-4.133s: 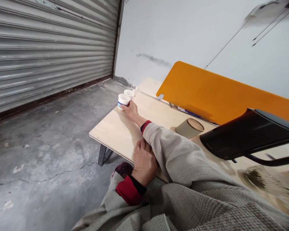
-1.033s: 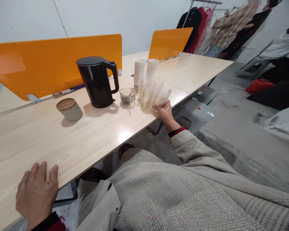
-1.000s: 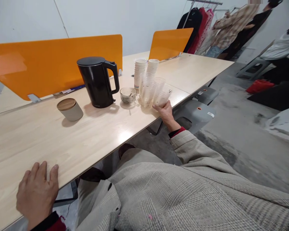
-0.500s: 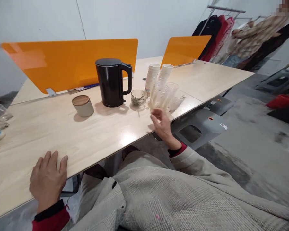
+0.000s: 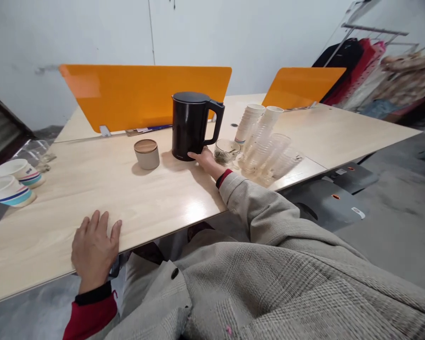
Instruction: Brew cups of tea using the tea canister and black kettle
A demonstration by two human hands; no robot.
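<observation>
My left hand (image 5: 96, 248) lies flat with fingers spread on the near edge of the wooden table (image 5: 127, 198). My right hand (image 5: 207, 159) reaches to the foot of a black electric kettle (image 5: 189, 125), low on its handle side. Its thumb stretches across the kettle's lower front; the other fingers are partly hidden, and I see no firm grip. The kettle stands upright with its lid down and its handle to the right. Left of it is a grey canister (image 5: 148, 158) with a wooden lid. Just right of my right hand sits a ribbed glass bowl (image 5: 226, 152).
Stacked paper cups (image 5: 250, 123) and nested clear plastic cups (image 5: 265, 153) stand right of the bowl. Two striped paper cups (image 5: 12, 189) are at the far left beside clear plastic ware (image 5: 35, 153). Orange dividers (image 5: 134, 99) line the back. Grey chairs (image 5: 326, 200) stand at the right.
My right hand has left the clear plastic cups and moved left to the kettle's base. The view has turned left, showing more of the striped cups. My left hand stays on the table.
</observation>
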